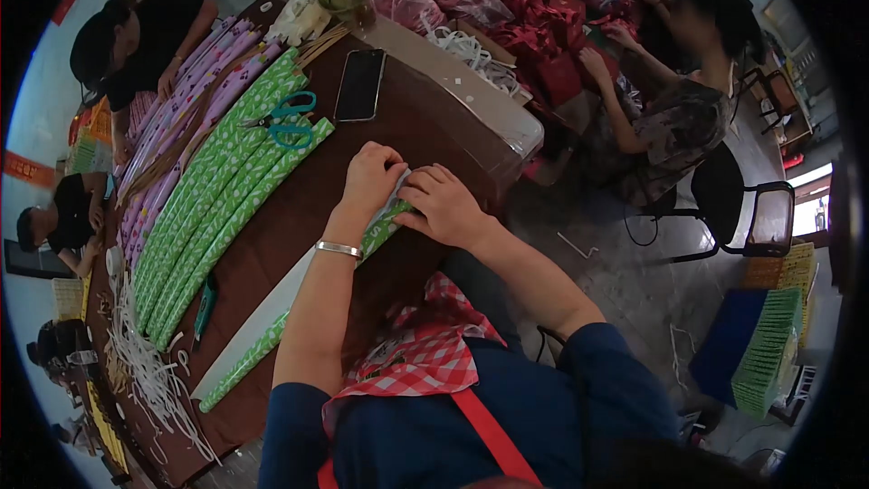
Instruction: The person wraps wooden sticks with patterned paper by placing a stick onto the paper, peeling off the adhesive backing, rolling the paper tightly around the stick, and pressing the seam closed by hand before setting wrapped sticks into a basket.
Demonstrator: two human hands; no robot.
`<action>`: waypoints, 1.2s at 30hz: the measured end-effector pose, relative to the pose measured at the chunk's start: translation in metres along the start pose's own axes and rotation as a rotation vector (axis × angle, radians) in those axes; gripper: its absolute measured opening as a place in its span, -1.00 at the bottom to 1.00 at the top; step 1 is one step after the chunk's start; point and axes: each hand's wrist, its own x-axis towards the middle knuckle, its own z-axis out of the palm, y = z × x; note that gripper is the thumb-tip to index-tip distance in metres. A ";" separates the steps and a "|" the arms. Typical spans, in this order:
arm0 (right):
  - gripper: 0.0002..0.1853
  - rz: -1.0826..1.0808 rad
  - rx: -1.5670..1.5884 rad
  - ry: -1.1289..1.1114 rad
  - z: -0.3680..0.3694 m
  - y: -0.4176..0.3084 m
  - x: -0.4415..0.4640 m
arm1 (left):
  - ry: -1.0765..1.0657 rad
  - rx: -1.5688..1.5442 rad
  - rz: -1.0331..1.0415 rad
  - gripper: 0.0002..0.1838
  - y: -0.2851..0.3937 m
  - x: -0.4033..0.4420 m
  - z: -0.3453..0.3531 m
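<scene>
My left hand (369, 179), with a metal bracelet at the wrist, has its fingers bent and pressed on the far end of a partly rolled green patterned sheet (244, 365). The sheet's white inner side faces up along the roll. Across from it, my right hand (442, 206) curls its fingers over the same end, thumb against the green side. My left forearm hides the middle of the roll. Several finished-looking green rolls (213, 208) lie side by side to the left. Teal-handled scissors (288, 118) rest on them.
A black phone (360, 84) lies beyond my hands on the brown tabletop (258, 276). A teal cutter (205, 308), white strips (149, 380) and purple rolls (195, 81) are on the left. People sit on both sides; one at the right handles red items (561, 72). A chair (724, 204) stands right.
</scene>
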 end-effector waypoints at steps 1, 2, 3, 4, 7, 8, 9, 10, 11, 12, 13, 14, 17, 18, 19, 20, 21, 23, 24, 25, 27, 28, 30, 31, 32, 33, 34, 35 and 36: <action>-0.61 -0.003 0.011 0.002 0.001 0.001 0.000 | -0.006 0.016 -0.015 -0.90 0.002 0.000 -0.001; -0.61 -0.001 0.003 0.007 0.001 0.001 -0.001 | -0.012 0.033 -0.031 -0.90 0.003 -0.001 -0.002; -0.61 0.002 0.002 -0.005 0.001 0.000 -0.001 | 0.011 0.014 0.005 -0.91 0.001 -0.002 -0.001; -0.61 0.004 0.002 -0.019 0.001 0.000 -0.001 | 0.012 0.013 0.012 -0.91 -0.001 -0.002 0.000; -0.61 -0.020 -0.013 0.017 0.002 0.001 0.000 | 0.032 0.038 0.085 -0.91 -0.003 -0.002 0.002; -0.61 -0.021 -0.015 0.020 0.002 0.000 0.000 | 0.036 0.045 0.076 -0.92 -0.004 -0.003 0.004; -0.61 -0.010 -0.005 0.009 0.001 0.000 0.000 | 0.039 0.052 0.066 -0.92 -0.003 -0.003 0.004; -0.60 0.000 0.005 -0.004 0.001 0.000 -0.001 | 0.041 0.053 0.067 -0.92 -0.003 -0.003 0.004; -0.60 -0.001 0.005 -0.003 0.001 0.000 -0.001 | 0.034 0.050 0.068 -0.91 -0.003 -0.004 0.004; -0.60 0.000 0.007 -0.004 0.001 -0.001 -0.001 | 0.026 0.049 0.069 -0.90 -0.003 -0.004 0.003; -0.60 0.002 0.010 -0.004 0.000 -0.001 -0.001 | 0.027 0.049 0.070 -0.90 -0.002 -0.004 0.003; -0.60 0.001 0.010 -0.003 0.001 0.000 -0.001 | 0.019 0.051 0.060 -0.91 -0.002 -0.004 0.004; -0.61 -0.003 0.013 0.000 0.001 0.000 -0.001 | 0.006 0.045 0.047 -0.91 -0.003 -0.004 0.004; -0.61 0.000 0.012 -0.003 0.000 -0.001 0.000 | 0.001 0.036 0.045 -0.92 -0.003 -0.004 0.003; -0.61 0.003 0.012 -0.005 -0.001 -0.001 0.000 | 0.002 0.035 0.045 -0.92 -0.003 -0.004 0.003; -0.61 0.002 0.011 -0.005 0.000 -0.001 0.000 | 0.004 0.041 0.054 -0.92 -0.003 -0.004 0.002; -0.61 0.001 0.010 -0.005 0.001 0.000 -0.001 | 0.006 0.047 0.063 -0.92 -0.003 -0.005 0.002; -0.61 -0.002 0.009 -0.007 0.002 0.000 -0.001 | 0.015 0.037 0.089 -0.92 -0.003 -0.007 0.002; -0.61 -0.001 0.010 -0.006 0.001 0.001 -0.001 | 0.023 0.028 0.116 -0.92 -0.004 -0.007 0.002; -0.61 0.000 0.010 -0.005 0.001 0.001 -0.001 | 0.025 0.029 0.115 -0.92 -0.005 -0.008 0.003; -0.61 -0.005 0.003 0.016 0.003 0.001 -0.001 | 0.058 0.062 0.165 -0.92 -0.005 -0.008 0.005; -0.62 -0.007 -0.005 0.037 0.004 0.000 -0.001 | 0.059 0.062 0.162 -0.92 -0.005 -0.008 0.004; -0.62 -0.008 -0.014 0.032 0.003 0.000 0.000 | 0.046 0.067 0.136 -0.93 -0.004 -0.008 0.004; -0.62 -0.006 -0.024 0.029 0.002 -0.001 0.000 | 0.047 0.065 0.131 -0.93 -0.004 -0.007 0.005; -0.62 -0.007 -0.019 0.022 0.001 0.000 0.000 | 0.057 0.068 0.150 -0.93 -0.006 -0.007 0.006; -0.61 -0.009 -0.002 0.015 0.000 0.000 0.000 | 0.065 0.072 0.163 -0.93 -0.005 -0.008 0.005; -0.61 -0.010 0.021 0.005 0.000 0.001 0.000 | 0.063 0.072 0.144 -0.93 -0.005 -0.009 0.006; -0.62 -0.018 0.018 0.020 0.002 0.002 0.000 | 0.067 0.065 0.115 -0.94 -0.004 -0.009 0.008; -0.62 -0.023 0.037 0.007 0.003 0.001 0.000 | 0.074 0.061 0.084 -0.94 -0.004 -0.010 0.008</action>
